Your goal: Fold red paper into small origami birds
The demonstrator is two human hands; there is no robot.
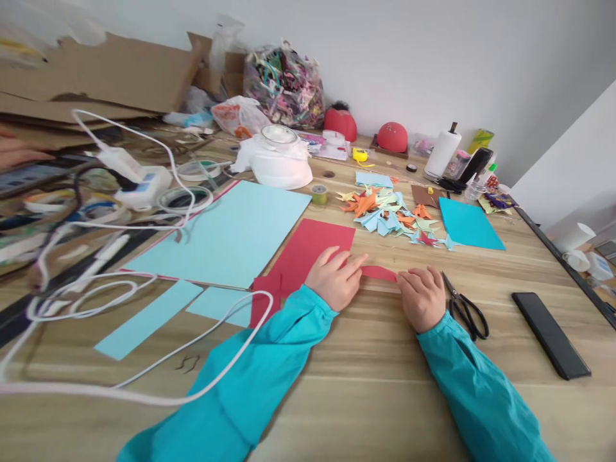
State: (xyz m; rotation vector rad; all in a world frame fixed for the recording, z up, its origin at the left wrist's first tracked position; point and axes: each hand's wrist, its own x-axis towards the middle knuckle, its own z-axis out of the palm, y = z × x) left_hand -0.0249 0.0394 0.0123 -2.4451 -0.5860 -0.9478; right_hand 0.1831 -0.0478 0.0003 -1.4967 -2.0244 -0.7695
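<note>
As hands [334, 279] [422, 298] hold red strip [379, 273], scissors [455, 296] (black-handled) alongside, cable [144, 400] crossing left sleeve [260, 366]

A matt red paper strip [378, 273] shows against a smooth, grained wooden tabletop [366, 385], a glossy plastic bag [283, 90] at its eleven o'clock, metal scissors [459, 299] at four.

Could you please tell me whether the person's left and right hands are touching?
Apart: the head view plainly shows a gap between the left hand and the right hand, with the red paper strip spanning it.
</note>
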